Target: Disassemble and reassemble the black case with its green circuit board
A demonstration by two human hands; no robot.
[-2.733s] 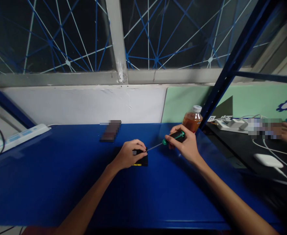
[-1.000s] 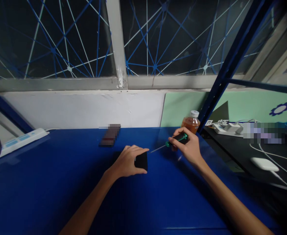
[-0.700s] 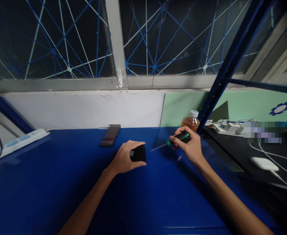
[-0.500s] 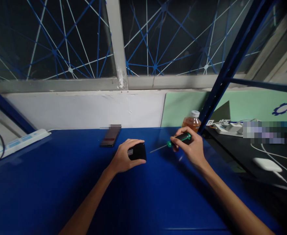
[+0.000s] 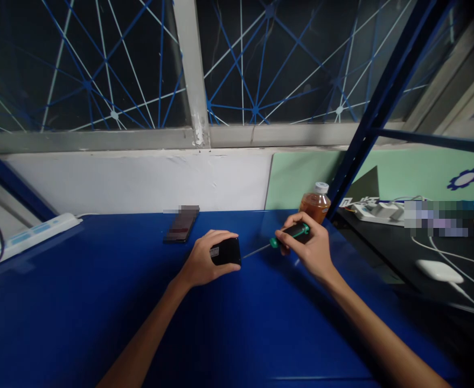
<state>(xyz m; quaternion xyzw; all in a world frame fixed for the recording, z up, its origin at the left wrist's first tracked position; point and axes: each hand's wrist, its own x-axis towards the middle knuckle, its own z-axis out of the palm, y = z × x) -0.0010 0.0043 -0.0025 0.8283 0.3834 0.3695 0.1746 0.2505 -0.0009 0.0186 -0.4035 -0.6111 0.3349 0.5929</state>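
My left hand (image 5: 204,260) grips a small flat black box (image 5: 228,252) by its two long edges, thumb on the near side and fingers on the far side. A pale label shows on the box's top, partly covered by the hand. My right hand (image 5: 307,245) is closed around the black and green handle of a screwdriver (image 5: 293,234). Its thin shaft points left, and the tip is at the right end of the black box, close to the near corner. Whether the tip touches the box I cannot tell.
A dark phone (image 5: 182,225) lies on the blue table (image 5: 229,334) behind my left hand. A bottle of amber drink (image 5: 315,202) stands behind my right hand. White power strips (image 5: 39,240) and cables lie to the left and right, with a white adapter (image 5: 439,271) at far right.
My right hand has moved slightly left with the screwdriver, bringing its tip from a small gap away to the black box's right end. My left hand and the box stay nearly still.
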